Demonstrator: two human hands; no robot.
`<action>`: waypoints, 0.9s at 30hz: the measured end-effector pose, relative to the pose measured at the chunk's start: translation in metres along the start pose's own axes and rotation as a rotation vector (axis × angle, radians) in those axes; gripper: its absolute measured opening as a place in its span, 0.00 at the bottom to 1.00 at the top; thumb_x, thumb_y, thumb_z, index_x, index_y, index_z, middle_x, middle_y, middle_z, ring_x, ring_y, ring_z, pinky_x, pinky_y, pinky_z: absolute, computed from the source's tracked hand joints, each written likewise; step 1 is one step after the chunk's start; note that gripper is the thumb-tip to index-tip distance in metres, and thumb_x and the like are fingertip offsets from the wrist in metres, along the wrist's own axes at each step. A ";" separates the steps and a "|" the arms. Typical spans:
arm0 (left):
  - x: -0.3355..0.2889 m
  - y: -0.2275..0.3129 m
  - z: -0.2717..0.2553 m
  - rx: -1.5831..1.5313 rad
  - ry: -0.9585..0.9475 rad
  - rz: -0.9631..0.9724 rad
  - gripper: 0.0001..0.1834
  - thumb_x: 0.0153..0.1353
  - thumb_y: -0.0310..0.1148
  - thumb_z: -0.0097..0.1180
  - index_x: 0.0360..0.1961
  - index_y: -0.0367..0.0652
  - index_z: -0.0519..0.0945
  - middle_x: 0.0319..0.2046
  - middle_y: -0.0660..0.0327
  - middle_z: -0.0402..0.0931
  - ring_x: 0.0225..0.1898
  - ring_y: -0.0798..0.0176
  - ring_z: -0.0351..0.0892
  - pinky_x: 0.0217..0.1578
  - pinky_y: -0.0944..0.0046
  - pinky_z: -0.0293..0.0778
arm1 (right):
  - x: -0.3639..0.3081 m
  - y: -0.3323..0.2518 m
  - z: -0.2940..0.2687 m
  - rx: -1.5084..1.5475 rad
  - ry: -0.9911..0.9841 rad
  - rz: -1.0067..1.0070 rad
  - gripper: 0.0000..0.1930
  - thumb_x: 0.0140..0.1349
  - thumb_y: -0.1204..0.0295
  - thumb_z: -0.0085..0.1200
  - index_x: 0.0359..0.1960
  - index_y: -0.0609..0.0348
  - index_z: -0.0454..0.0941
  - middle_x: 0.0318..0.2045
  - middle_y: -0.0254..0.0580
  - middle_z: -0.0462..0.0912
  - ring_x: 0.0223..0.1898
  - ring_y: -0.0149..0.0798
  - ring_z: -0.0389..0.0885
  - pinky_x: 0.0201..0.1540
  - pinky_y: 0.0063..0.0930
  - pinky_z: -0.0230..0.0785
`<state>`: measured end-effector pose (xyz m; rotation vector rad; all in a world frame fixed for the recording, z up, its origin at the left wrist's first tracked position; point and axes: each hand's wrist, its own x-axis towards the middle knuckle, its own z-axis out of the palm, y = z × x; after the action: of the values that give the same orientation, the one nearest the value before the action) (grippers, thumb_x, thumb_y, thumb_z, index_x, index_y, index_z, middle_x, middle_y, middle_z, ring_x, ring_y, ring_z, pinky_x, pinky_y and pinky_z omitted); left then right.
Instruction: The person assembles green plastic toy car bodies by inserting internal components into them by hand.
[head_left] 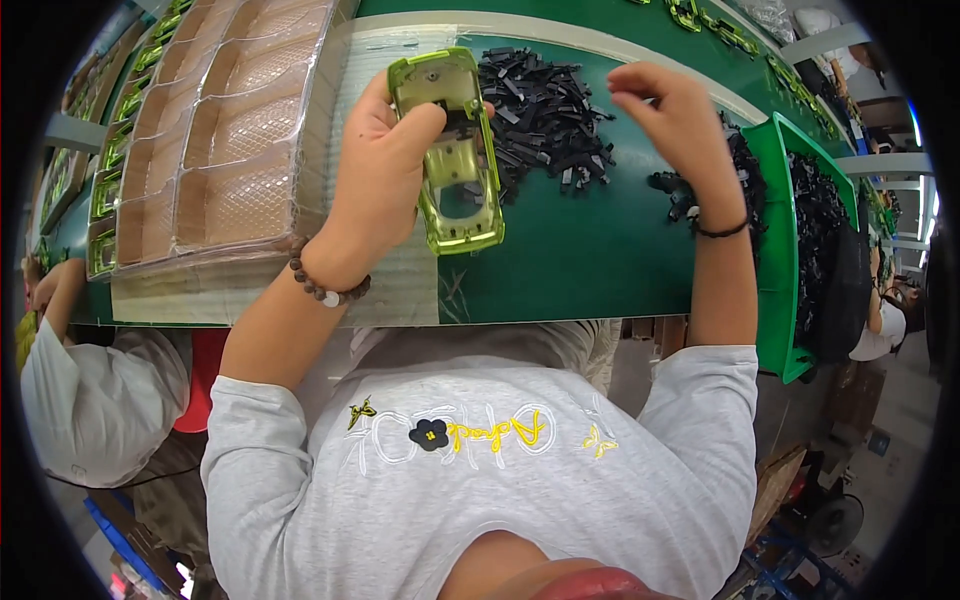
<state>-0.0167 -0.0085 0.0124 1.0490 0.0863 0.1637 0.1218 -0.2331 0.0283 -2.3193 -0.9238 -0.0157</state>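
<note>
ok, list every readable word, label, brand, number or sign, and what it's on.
Light grey T-shirt: white and yellow lettering across the chest; wording not copied here.
Translucent green plastic car-shaped shell: no text I can make out.
Co-worker's pale shirt, far left: none readable.

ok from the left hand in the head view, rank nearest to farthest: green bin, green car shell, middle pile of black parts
1. Green car shell: held in the left hand.
2. Middle pile of black parts: right of the shell.
3. Green bin: far right.
</note>
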 end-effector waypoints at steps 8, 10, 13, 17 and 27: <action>0.003 -0.008 -0.009 0.071 0.013 -0.013 0.17 0.58 0.23 0.40 0.49 0.36 0.65 0.38 0.49 0.76 0.36 0.59 0.79 0.34 0.62 0.79 | 0.002 0.012 0.020 -0.200 -0.089 -0.067 0.09 0.50 0.80 0.54 0.35 0.65 0.76 0.30 0.48 0.82 0.33 0.43 0.81 0.37 0.29 0.72; 0.003 -0.009 -0.010 0.057 0.026 -0.031 0.17 0.58 0.23 0.40 0.49 0.36 0.66 0.38 0.49 0.76 0.36 0.60 0.79 0.34 0.62 0.79 | 0.001 0.009 0.015 -0.165 -0.115 -0.055 0.09 0.50 0.80 0.54 0.35 0.65 0.76 0.29 0.49 0.82 0.32 0.43 0.81 0.36 0.29 0.72; 0.003 -0.011 -0.010 0.046 0.034 -0.070 0.17 0.57 0.23 0.39 0.49 0.37 0.66 0.37 0.51 0.77 0.34 0.61 0.79 0.33 0.62 0.79 | -0.001 0.001 0.010 -0.151 -0.133 -0.029 0.09 0.50 0.81 0.54 0.36 0.65 0.76 0.29 0.47 0.81 0.31 0.40 0.81 0.36 0.26 0.72; 0.003 -0.017 -0.011 0.019 -0.016 -0.014 0.17 0.57 0.22 0.39 0.49 0.36 0.66 0.37 0.53 0.77 0.35 0.63 0.79 0.34 0.63 0.78 | 0.003 -0.046 0.007 0.106 -0.013 -0.218 0.09 0.50 0.80 0.54 0.34 0.62 0.79 0.30 0.45 0.81 0.29 0.42 0.79 0.33 0.25 0.72; 0.004 -0.026 -0.011 0.126 0.031 0.086 0.12 0.53 0.26 0.46 0.39 0.33 0.68 0.30 0.60 0.74 0.29 0.71 0.73 0.29 0.69 0.71 | 0.024 -0.113 0.049 -0.213 0.177 -0.634 0.11 0.44 0.79 0.52 0.32 0.60 0.79 0.29 0.42 0.80 0.32 0.45 0.78 0.34 0.33 0.71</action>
<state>-0.0120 -0.0107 -0.0159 1.1771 0.0803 0.2553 0.0593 -0.1287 0.0575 -2.0645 -1.5800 -0.5962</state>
